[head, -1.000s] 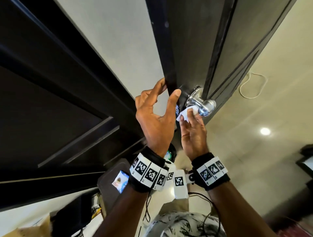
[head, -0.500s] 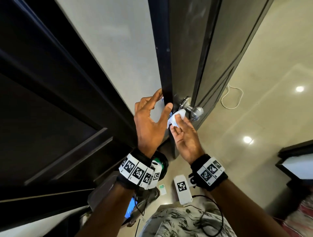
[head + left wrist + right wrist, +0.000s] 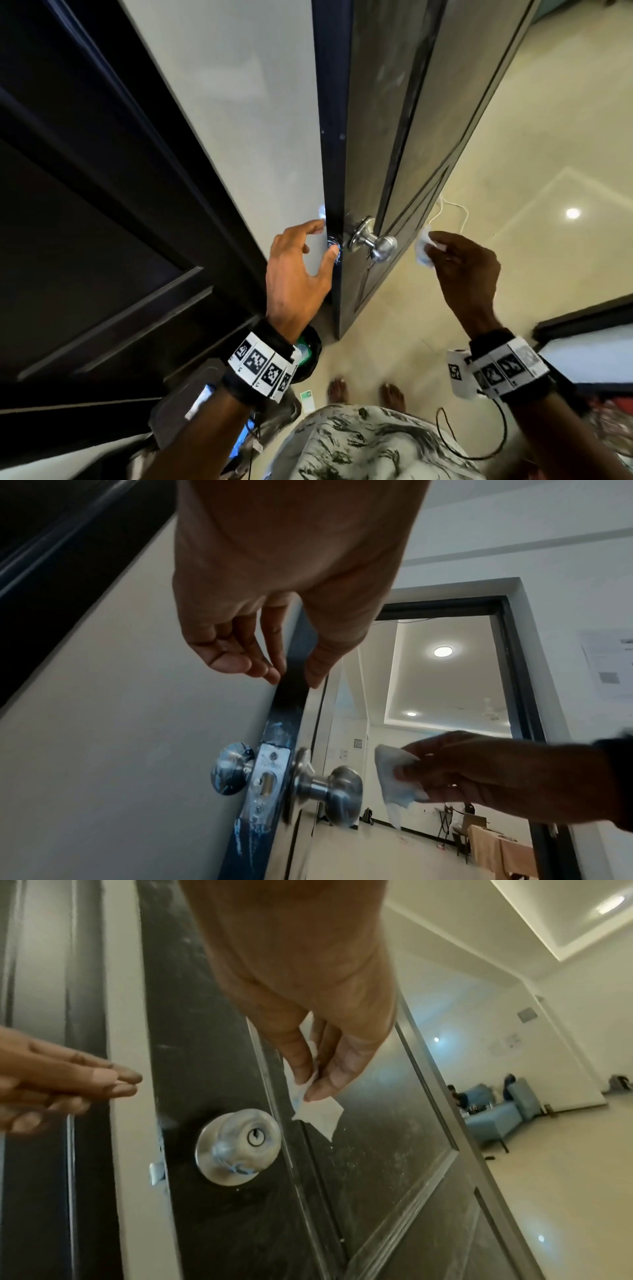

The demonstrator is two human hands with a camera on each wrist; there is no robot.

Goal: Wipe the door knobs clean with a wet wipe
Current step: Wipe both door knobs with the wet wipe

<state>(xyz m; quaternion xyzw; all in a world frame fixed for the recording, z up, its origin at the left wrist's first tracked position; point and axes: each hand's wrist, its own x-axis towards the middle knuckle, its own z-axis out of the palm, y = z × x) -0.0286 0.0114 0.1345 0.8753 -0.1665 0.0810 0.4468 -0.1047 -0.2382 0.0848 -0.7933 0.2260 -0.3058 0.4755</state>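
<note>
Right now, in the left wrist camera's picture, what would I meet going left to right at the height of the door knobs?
Paint-smeared knob → latch plate on the door's edge → silver knob → wet wipe → right hand pinching it.

Glossy cream tiled floor [image 3: 513,171] reflecting ceiling lights, a white cable [image 3: 455,212] lying on it beyond the dark door [image 3: 394,102], a small green-and-white card [image 3: 307,400] beside a person's bare feet [image 3: 363,394], blue sofa [image 3: 496,1118] standing farther off.
</note>
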